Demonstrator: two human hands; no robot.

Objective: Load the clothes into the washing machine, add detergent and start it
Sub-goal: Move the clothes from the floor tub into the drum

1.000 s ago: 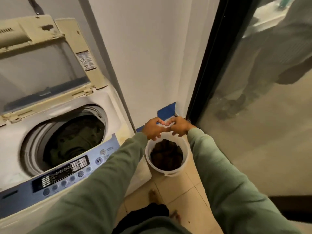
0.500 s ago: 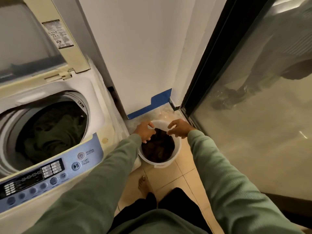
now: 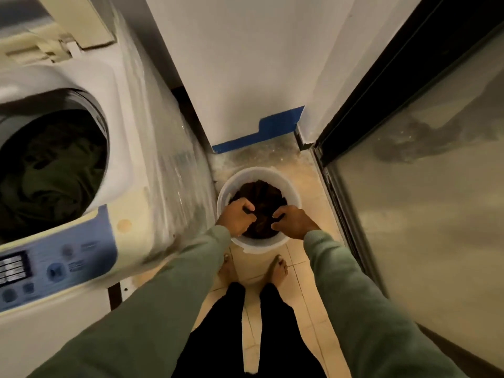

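A white bucket (image 3: 291, 192) stands on the tiled floor between the washing machine and a glass door. Dark brown clothes (image 3: 259, 197) fill it. My left hand (image 3: 236, 217) and my right hand (image 3: 292, 221) are both down inside the bucket's near side, fingers curled into the dark cloth. The top-loading washing machine (image 3: 131, 159) stands at the left with its lid up. Dark green clothes (image 3: 51, 170) lie in its drum. Its blue control panel (image 3: 68, 266) faces me.
A white wall with a blue strip (image 3: 261, 132) at its foot is behind the bucket. A dark-framed glass door (image 3: 409, 186) runs along the right. My bare feet (image 3: 278, 271) stand just short of the bucket on the narrow floor.
My hands have gone from the bucket's far rim down into it and closed on the dark clothes. My view has tipped downward, so the machine has slid left.
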